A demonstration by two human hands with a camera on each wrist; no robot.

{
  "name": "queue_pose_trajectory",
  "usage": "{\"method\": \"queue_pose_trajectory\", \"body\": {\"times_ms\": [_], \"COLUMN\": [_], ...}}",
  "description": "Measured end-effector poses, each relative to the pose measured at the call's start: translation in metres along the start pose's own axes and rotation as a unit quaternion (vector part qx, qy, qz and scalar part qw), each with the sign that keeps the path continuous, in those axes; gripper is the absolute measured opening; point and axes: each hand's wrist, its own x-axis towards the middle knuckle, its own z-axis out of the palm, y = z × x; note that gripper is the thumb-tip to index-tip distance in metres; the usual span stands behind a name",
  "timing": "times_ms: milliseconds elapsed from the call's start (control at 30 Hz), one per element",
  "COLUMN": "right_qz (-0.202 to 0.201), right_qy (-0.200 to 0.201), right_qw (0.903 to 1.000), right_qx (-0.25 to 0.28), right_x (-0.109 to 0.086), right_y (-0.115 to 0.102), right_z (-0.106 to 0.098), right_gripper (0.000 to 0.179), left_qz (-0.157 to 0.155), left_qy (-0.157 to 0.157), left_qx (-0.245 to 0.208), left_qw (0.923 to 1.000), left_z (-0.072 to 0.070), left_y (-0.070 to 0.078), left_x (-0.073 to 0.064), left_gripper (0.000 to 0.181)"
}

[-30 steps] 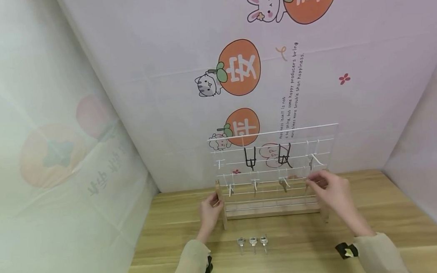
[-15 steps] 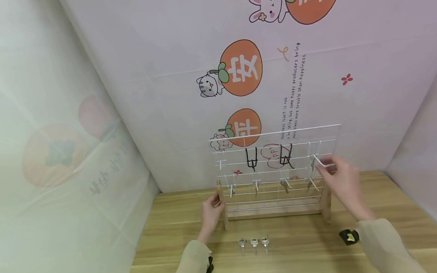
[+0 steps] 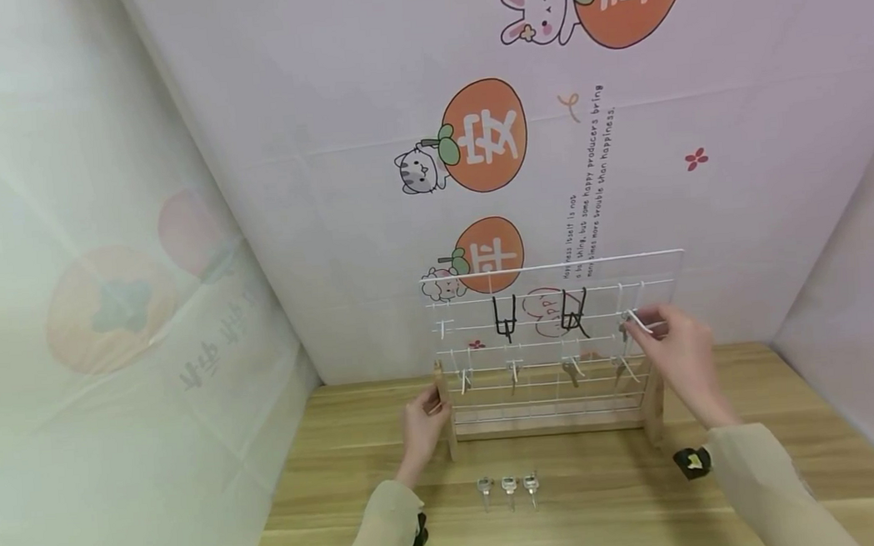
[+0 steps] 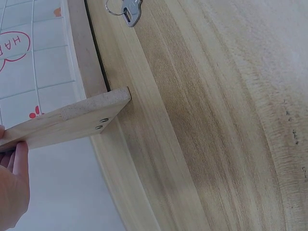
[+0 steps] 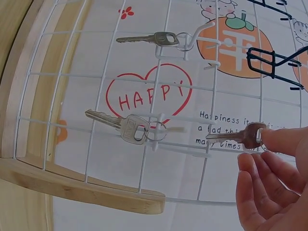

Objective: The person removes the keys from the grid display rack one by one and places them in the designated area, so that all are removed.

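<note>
A white wire grid rack [image 3: 551,298] stands on wooden feet. My left hand [image 3: 424,431] grips its left wooden upright [image 4: 62,122], fingers on one side. At the upper right, my right hand [image 3: 678,354] is beside a white hook [image 3: 639,322]. In the right wrist view its fingertips pinch a key [image 5: 251,135] at the ring end, the blade pointing left. Another key [image 5: 130,129] hangs by its ring on a lower hook, and a further key [image 5: 149,39] hangs on the hook beside that. Whether the pinched key's ring is round its hook is hidden.
Three keys [image 3: 508,486] lie in a row on the wooden table [image 3: 572,519] before the rack. Two black hooks [image 3: 505,317] sit on the upper grid. Behind stands a printed cloth wall [image 3: 346,253]. Cloth also closes off both sides.
My right hand has moved up from the lower right hook to the key at the upper right hook. My left hand stays on the upright.
</note>
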Motion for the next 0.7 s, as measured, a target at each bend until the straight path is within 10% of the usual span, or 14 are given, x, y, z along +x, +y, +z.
{"method": "queue_pose_trajectory", "body": {"times_ms": [333,700], "right_qz": [0.007,0.015], "right_qy": [0.009,0.005], "right_qw": [0.9998,0.9997], "right_qx": [-0.016,-0.017], "right_x": [0.003,0.005], "right_y": [-0.001,-0.002], "right_z": [0.0,-0.002], "right_gripper": [0.023,0.028], "left_qz": [-0.012,-0.006], "left_qy": [0.016,0.009], "left_qx": [-0.006,-0.01], "left_qw": [0.9998,0.9999], "left_z": [0.007,0.006], "left_y": [-0.04,-0.044], "left_x": [0.013,0.013], "left_gripper": [0.04,0.041]}}
